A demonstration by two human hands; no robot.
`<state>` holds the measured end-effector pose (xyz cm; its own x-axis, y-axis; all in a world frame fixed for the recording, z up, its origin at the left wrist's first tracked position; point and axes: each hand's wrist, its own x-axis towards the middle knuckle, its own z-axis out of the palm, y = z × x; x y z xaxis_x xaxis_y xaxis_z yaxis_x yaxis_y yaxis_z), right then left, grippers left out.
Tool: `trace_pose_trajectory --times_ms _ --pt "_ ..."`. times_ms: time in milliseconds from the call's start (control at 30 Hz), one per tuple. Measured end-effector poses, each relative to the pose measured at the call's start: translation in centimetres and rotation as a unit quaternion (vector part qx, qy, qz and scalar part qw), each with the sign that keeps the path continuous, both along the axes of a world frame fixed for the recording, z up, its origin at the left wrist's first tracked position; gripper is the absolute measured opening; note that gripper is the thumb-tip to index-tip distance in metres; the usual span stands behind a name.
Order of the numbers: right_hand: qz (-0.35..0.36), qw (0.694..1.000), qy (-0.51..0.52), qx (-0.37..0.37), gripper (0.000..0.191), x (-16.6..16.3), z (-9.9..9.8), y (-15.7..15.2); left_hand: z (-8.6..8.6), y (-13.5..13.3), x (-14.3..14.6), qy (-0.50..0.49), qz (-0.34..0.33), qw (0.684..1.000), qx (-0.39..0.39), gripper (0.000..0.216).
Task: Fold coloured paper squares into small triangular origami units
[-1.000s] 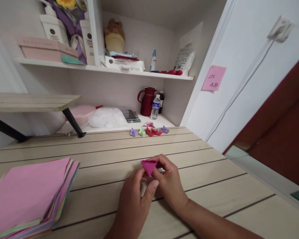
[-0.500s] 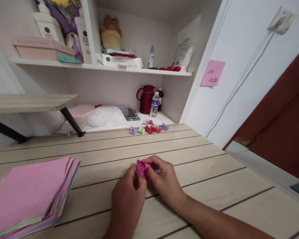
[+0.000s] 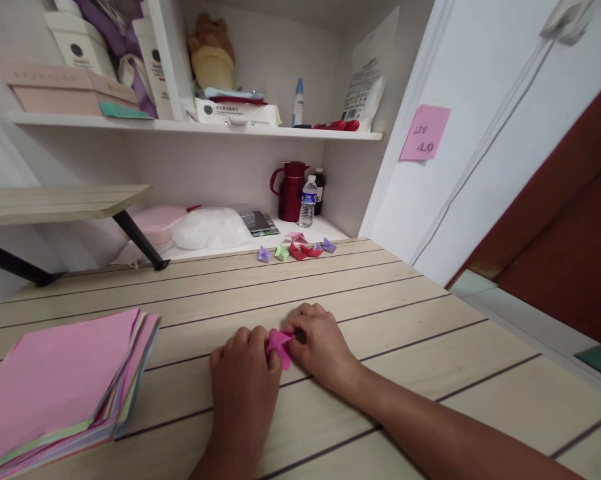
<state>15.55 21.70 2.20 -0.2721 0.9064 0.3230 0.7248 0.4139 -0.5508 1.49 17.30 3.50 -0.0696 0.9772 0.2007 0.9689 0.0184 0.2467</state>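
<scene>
A small folded piece of bright pink origami paper [image 3: 279, 343] is pinched between my two hands, low over the table. My left hand [image 3: 245, 370] grips its left side with curled fingers, and its thumb lies near the paper's lower edge. On the other side, my right hand [image 3: 323, 343] pinches the right corner between thumb and fingers. Parts of the paper are covered by the fingertips. Farther back, several small folded paper boats stand in a row, among them a purple one [image 3: 264, 254], a green one [image 3: 281, 252] and a red one [image 3: 297, 251].
A stack of coloured paper sheets [image 3: 60, 380] lies at the left of the wooden table [image 3: 380, 320]. Behind the table, a shelf holds a red jug [image 3: 291, 192], a water bottle [image 3: 308, 203] and a white plastic bag [image 3: 210, 229]. A raised wooden stand [image 3: 60, 203] is at the left.
Both hands have turned the pink paper and drawn its sides outward; it now looks wider, with a point hanging down. My left hand has shifted slightly left. The camera view has moved a little.
</scene>
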Motion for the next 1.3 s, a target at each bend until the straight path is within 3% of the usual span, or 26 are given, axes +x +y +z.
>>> trace_pose_trajectory --times_ms 100,267,500,733,900,1133,1300 --pt "0.009 1.000 -0.010 -0.006 0.016 0.3 -0.2 0.2 -0.5 0.2 -0.5 -0.004 -0.006 1.000 0.001 0.016" --pt "0.029 0.999 -0.023 -0.006 0.015 0.5 -0.3 0.2 -1.7 0.5 -1.1 -0.107 -0.040 0.993 0.043 0.048" --pt "0.056 0.998 -0.013 -0.005 0.014 0.8 -0.4 0.4 -1.0 0.2 -1.0 -0.089 -0.105 0.990 0.029 0.025" --pt "0.132 0.989 0.060 -0.026 0.045 2.6 0.3 0.0 -0.8 -0.1 -0.7 -0.046 -0.116 0.992 0.020 0.025" --pt "0.159 0.986 0.055 -0.007 0.024 2.9 -0.2 0.0 -0.7 -0.2 -1.0 -0.030 -0.123 0.992 0.018 0.028" --pt "0.183 0.983 0.000 0.031 0.024 3.4 0.0 0.2 -1.3 0.3 -3.6 -0.067 -0.171 0.983 0.013 0.037" --pt "0.192 0.978 -0.058 0.048 0.022 3.5 1.0 -0.4 -1.3 0.0 -4.5 -0.090 -0.155 0.983 0.045 0.034"
